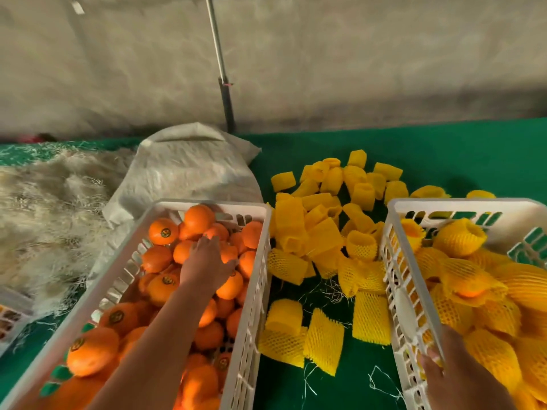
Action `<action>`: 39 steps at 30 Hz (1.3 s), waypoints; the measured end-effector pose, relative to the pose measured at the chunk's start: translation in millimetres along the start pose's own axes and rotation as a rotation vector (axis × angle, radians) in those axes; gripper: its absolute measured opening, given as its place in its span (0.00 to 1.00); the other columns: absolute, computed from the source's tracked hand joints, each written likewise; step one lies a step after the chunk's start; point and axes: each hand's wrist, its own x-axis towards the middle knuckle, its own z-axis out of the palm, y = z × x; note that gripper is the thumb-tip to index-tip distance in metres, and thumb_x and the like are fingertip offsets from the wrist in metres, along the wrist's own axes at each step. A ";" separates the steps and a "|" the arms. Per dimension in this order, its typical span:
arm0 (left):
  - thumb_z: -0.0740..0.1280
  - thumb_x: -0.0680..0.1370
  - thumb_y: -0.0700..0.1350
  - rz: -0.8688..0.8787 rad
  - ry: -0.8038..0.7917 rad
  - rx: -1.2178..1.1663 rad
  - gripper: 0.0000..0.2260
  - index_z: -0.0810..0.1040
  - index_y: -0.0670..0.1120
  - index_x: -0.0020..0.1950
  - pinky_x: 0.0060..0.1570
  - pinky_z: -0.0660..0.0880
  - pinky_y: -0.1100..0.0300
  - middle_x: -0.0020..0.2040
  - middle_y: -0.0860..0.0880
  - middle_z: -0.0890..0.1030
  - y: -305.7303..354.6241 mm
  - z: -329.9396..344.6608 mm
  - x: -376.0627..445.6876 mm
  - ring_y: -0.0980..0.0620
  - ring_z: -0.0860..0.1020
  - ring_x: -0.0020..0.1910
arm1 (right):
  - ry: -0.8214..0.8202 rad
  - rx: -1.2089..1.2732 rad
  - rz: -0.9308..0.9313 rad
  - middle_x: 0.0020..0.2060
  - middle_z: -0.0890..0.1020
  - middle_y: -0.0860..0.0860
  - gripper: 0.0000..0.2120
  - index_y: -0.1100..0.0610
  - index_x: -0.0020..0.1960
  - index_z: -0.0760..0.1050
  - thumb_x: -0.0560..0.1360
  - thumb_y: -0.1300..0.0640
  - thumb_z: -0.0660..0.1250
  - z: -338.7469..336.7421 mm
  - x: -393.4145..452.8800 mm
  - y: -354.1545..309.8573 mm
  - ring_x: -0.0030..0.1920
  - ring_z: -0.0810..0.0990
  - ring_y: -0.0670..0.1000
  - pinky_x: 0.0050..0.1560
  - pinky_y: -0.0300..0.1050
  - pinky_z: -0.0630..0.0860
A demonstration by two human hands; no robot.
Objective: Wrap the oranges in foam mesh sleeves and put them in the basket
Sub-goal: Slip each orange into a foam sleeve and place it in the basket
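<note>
A white slotted basket [254, 291] on the left is full of bare oranges [162, 230], several with dark stickers. My left hand [207, 261] reaches into it, palm down, fingers spread over the oranges at the far end, with none lifted. Loose yellow foam mesh sleeves [325, 232] lie heaped on the green cloth between the baskets. A second white basket [396, 279] on the right holds several sleeved oranges [461, 238]. At the lower right, my right hand [444, 368] grips this basket's left wall, fingers curled over the rim.
A white woven sack [189, 170] lies behind the left basket, with a pile of pale straw-like fibre [50, 208] to its left. A metal pole [222, 78] stands before the grey tarp wall. Another basket's corner [11, 315] shows at the left edge.
</note>
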 end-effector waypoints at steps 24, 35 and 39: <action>0.74 0.72 0.63 0.568 0.150 -0.650 0.32 0.69 0.56 0.73 0.48 0.83 0.60 0.67 0.59 0.70 82.4 -15.2 -93.3 0.58 0.76 0.59 | 0.188 -0.130 -0.058 0.61 0.83 0.48 0.26 0.53 0.75 0.63 0.81 0.49 0.68 3.0 -17.9 -12.9 0.58 0.83 0.55 0.55 0.48 0.77; 0.70 0.71 0.63 0.642 -0.069 -0.072 0.25 0.66 0.54 0.61 0.43 0.70 0.59 0.52 0.54 0.66 90.7 23.0 -82.7 0.53 0.73 0.47 | 0.160 -0.313 -0.741 0.62 0.79 0.42 0.22 0.46 0.72 0.69 0.80 0.41 0.62 40.8 -29.2 -37.5 0.57 0.81 0.45 0.52 0.42 0.80; 0.70 0.72 0.61 0.609 -0.074 0.022 0.22 0.65 0.52 0.57 0.43 0.73 0.58 0.51 0.52 0.66 91.7 24.0 -84.4 0.51 0.73 0.47 | -0.241 -0.449 -0.469 0.76 0.65 0.49 0.48 0.50 0.83 0.48 0.75 0.35 0.71 97.8 29.0 -59.6 0.74 0.67 0.53 0.68 0.51 0.73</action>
